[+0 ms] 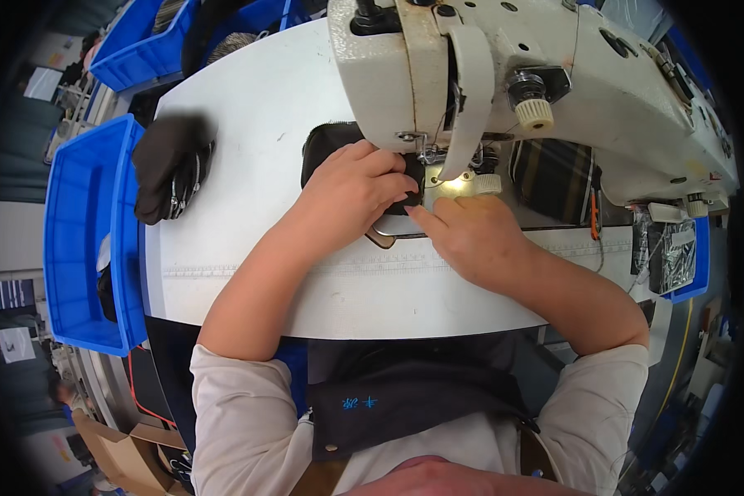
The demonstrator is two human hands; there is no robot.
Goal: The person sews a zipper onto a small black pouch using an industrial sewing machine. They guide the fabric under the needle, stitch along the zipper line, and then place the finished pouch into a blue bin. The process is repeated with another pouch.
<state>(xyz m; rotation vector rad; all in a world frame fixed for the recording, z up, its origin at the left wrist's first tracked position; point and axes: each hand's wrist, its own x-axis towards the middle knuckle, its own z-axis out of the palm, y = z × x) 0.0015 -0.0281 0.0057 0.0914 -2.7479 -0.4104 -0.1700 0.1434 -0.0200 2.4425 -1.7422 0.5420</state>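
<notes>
A dark fabric piece (329,147) with a zipper-like toothed edge lies on the sewing machine's bed, just left of the presser foot (430,154). My left hand (351,194) rests over it, fingers curled and gripping it close to the needle area. From the other side, my right hand (475,236) has its thumb and fingers bent at the fabric's near edge, beside the lit metal needle plate (448,188). The thumbs almost meet. My fingers cover much of the fabric, and the needle tip is hard to make out. A small tan-edged part (380,239) shows below my left hand.
The white sewing machine (587,91) overhangs the worktable (248,174). Folded dark pieces (172,165) lie at the table's left, beside a blue bin (91,240). Right of the needle are a striped dark fabric (554,180) and orange-handled snips (594,217). A ruler strip (322,269) crosses the front.
</notes>
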